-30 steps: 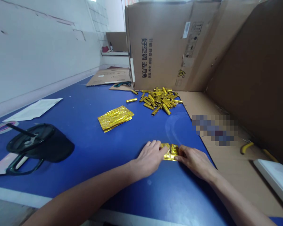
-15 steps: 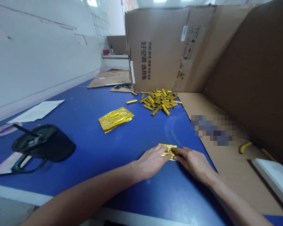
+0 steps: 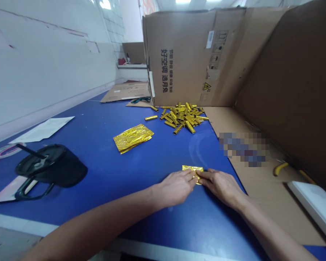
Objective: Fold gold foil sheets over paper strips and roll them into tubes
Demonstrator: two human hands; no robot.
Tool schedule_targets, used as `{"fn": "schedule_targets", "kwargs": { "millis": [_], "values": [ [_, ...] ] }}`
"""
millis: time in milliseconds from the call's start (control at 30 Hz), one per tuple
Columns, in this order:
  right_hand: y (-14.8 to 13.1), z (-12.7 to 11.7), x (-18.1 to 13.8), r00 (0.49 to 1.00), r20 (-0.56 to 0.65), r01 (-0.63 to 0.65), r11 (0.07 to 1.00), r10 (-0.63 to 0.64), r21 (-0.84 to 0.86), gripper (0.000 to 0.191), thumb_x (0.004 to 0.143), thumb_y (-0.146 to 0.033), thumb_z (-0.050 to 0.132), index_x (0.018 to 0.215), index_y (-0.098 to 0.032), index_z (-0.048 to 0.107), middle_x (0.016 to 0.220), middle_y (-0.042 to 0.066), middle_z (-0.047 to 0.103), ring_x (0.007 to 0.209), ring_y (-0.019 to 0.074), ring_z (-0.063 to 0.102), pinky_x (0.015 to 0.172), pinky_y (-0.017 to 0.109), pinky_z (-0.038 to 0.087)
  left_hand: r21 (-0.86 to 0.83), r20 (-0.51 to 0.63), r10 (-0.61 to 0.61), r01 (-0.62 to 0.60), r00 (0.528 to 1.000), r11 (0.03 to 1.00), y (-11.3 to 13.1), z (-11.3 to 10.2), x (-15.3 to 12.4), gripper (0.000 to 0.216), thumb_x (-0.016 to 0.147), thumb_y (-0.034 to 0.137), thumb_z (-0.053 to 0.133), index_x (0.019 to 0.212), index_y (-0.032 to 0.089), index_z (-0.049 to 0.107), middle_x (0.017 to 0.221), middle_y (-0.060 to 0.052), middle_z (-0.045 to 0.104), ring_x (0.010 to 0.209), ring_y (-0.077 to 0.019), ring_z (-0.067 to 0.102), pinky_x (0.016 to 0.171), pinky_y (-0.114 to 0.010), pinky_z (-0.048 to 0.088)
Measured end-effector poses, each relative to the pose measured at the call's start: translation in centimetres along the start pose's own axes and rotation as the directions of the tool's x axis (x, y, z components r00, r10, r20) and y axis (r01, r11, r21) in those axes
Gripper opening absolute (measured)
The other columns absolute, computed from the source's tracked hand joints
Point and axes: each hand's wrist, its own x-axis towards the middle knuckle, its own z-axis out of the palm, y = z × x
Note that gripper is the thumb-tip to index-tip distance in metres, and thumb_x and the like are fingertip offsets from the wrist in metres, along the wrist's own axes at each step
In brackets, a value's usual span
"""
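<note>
- Working on a gold foil sheet (image 3: 192,168), down on the blue tabletop (image 3: 103,166) near its right-hand edge, between and partly under both hands.
- Apparently pressing from above with the left hand (image 3: 176,186), straight fingers laid across much of the sheet.
- Touching the sheet's right end with fingertips of the right hand (image 3: 221,184). Can't tell pinch from plain press at either hand, with undersides out of sight.
- Looks like flattening or creasing, judging by posture.
- Best to anchor with the left, square up edges, then draw right fingertips along the crease in one even stroke.
- Go easy on sideways drag: likely to wrinkle or tear.
- Leave the foil stack (image 3: 133,138) beyond the left hand undisturbed, likewise the heap of gold foil tubes (image 3: 183,117) in front of the cardboard box (image 3: 190,61).
</note>
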Motion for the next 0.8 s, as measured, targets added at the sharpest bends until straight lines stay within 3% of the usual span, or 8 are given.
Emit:
{"fn": "schedule_targets", "kwargs": {
  "millis": [233,300,433,567,700,800],
  "values": [
    [0.6,0.4,0.0,1.0,-0.008,-0.015,0.999,0.015,0.036,0.031,0.085,-0.033,0.038,0.112,-0.032,0.053,0.082,0.002,0.062,0.076,0.0172,0.059,0.063,0.025,0.04,0.093,0.079,-0.009,0.001,0.997,0.996,0.7,-0.5,0.1,0.037,0.084,0.01,0.029,0.12,0.004,0.037,0.125,-0.016,0.043,0.12,-0.0184,0.033,0.1,-0.028,0.023],
    [0.5,0.3,0.0,1.0,-0.01,-0.016,0.999,0.016,0.034,0.031,0.085,-0.032,0.038,0.112,-0.034,0.052,0.082,0.001,0.063,0.076,0.0176,0.059,0.063,0.025,0.039,0.034,0.065,-0.045,0.043,0.997,0.998,0.9,-0.3,-0.4,0.042,0.087,0.024,0.033,0.123,0.004,0.033,0.129,-0.017,0.037,0.124,-0.0206,0.027,0.101,-0.029,0.019],
    [0.5,0.2,0.0,1.0,-0.01,-0.012,1.0,0.013,0.024,0.031,0.085,-0.032,0.038,0.112,-0.037,0.051,0.083,0.0,0.063,0.076,0.0181,0.06,0.061,0.026,0.039,-0.111,0.074,-0.096,0.104,0.993,0.988,1.2,0.0,-1.6,0.079,0.077,0.06,0.034,0.132,0.005,0.017,0.138,-0.017,0.016,0.128,-0.0247,0.009,0.103,-0.037,0.013],
    [0.5,0.4,0.0,0.999,-0.044,-0.031,0.999,0.029,-0.032,0.03,0.084,-0.032,0.04,0.111,-0.036,0.052,0.082,0.0,0.062,0.071,0.0175,0.06,0.057,0.026,0.039,-0.15,0.116,-0.087,0.104,0.99,0.983,1.2,0.1,-2.0,0.085,0.075,0.065,0.028,0.134,0.006,0.01,0.14,-0.016,0.007,0.129,-0.0241,0.001,0.103,-0.04,0.006],
    [-0.1,0.3,-0.6,0.978,-0.199,-0.082,0.989,0.056,-0.124,0.026,0.083,-0.027,0.04,0.102,-0.026,0.058,0.076,0.004,0.059,0.071,0.0186,0.057,0.055,0.026,0.039,-0.155,0.111,-0.093,0.11,0.989,0.982,1.3,0.2,-1.9,0.085,0.075,0.065,0.028,0.134,0.007,0.009,0.14,-0.015,0.008,0.129,-0.024,-0.001,0.103,-0.04,0.005],
    [-1.0,0.3,-1.3,0.971,-0.229,0.047,0.992,-0.072,-0.115,0.025,0.083,-0.021,0.038,0.093,-0.024,0.061,0.079,0.004,0.06,0.075,0.0184,0.055,0.065,0.03,0.041,-0.158,0.099,-0.099,0.114,0.99,0.981,1.3,0.1,-1.9,0.085,0.075,0.065,0.029,0.133,0.006,0.01,0.14,-0.016,0.01,0.129,-0.0233,-0.001,0.103,-0.039,0.006]
  ]
}}
